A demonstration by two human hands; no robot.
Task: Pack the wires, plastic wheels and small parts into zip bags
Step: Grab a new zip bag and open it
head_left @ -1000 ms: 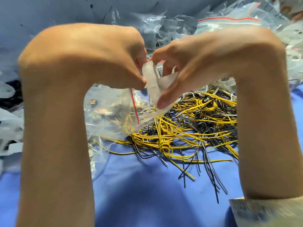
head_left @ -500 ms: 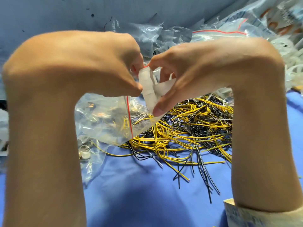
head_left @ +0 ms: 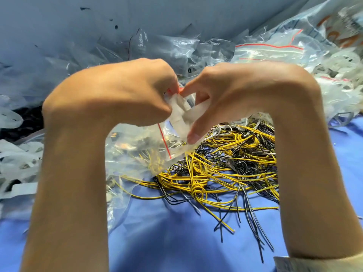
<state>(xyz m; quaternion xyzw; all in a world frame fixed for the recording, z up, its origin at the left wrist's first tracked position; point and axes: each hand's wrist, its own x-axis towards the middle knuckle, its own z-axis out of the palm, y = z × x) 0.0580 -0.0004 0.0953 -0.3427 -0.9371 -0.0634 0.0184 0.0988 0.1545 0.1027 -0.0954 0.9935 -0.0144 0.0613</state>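
over wires (head_left: 225, 169): l hand (head_left: 121, 91), r hand (head_left: 237, 95) on zip bag (head_left: 137, 148); print (head_left: 335, 35) blurred

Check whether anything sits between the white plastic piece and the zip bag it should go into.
Nothing visible. The right hand grips the white plastic piece right against the zip bag, whose top edge the left hand pinches. The wires lie beneath, out of the way. Whether the bag's mouth is open can't be told.
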